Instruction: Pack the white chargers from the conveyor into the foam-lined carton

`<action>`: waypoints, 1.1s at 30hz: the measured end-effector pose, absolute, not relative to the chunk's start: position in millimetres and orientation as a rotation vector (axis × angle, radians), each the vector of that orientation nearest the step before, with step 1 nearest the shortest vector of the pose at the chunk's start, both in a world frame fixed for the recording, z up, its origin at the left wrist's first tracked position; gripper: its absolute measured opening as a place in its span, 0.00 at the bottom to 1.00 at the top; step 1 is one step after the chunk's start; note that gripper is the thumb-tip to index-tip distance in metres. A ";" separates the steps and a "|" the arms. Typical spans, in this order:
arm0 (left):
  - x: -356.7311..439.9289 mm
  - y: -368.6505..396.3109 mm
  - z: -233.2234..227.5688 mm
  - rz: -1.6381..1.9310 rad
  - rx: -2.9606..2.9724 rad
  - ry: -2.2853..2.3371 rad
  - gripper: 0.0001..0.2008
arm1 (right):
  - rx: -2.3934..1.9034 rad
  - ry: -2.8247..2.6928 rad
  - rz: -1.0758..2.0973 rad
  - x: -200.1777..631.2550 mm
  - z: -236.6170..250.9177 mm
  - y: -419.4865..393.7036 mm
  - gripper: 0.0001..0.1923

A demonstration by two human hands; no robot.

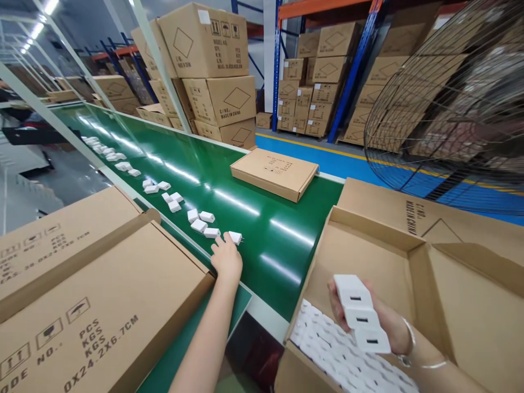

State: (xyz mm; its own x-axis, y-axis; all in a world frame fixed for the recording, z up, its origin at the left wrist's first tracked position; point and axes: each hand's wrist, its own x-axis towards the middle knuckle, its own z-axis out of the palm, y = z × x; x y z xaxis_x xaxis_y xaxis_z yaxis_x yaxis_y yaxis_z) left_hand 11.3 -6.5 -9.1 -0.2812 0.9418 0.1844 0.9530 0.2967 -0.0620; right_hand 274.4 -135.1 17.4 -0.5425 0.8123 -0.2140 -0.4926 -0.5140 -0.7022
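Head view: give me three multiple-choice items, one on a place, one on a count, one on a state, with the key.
1. Where does the left hand reach?
A. the fan
B. the white chargers on the green belt
C. the flat box

2. How many chargers does the right hand hold?
A. one
B. three
C. six

3. The carton under the right hand is
A. open
B. taped shut
C. crushed flat

Key: B, its fingers meet the nearest belt charger; B, three stacked chargers show; A, the open carton has flaps spread and rows inside.
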 end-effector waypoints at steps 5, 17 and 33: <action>8.3 -6.6 -3.4 -0.173 -1.954 -2.145 0.25 | -0.751 -0.728 2.080 275.0 16.1 -134.9 0.30; 2.4 1.2 -19.0 -0.305 -2.404 -1.779 0.24 | -0.670 -0.747 2.146 269.2 24.4 -140.3 0.27; 8.4 -4.7 -18.3 -0.175 -2.462 -1.851 0.21 | -0.732 -0.674 2.193 261.4 24.9 -142.5 0.30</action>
State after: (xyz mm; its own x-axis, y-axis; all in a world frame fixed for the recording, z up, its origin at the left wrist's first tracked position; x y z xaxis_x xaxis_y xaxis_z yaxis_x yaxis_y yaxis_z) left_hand 8.4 -4.7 -18.3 0.2743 0.9536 0.1244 0.9599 -0.2792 0.0232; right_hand 261.4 -142.5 24.9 -0.5816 0.7581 -0.2951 -0.4615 -0.6062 -0.6477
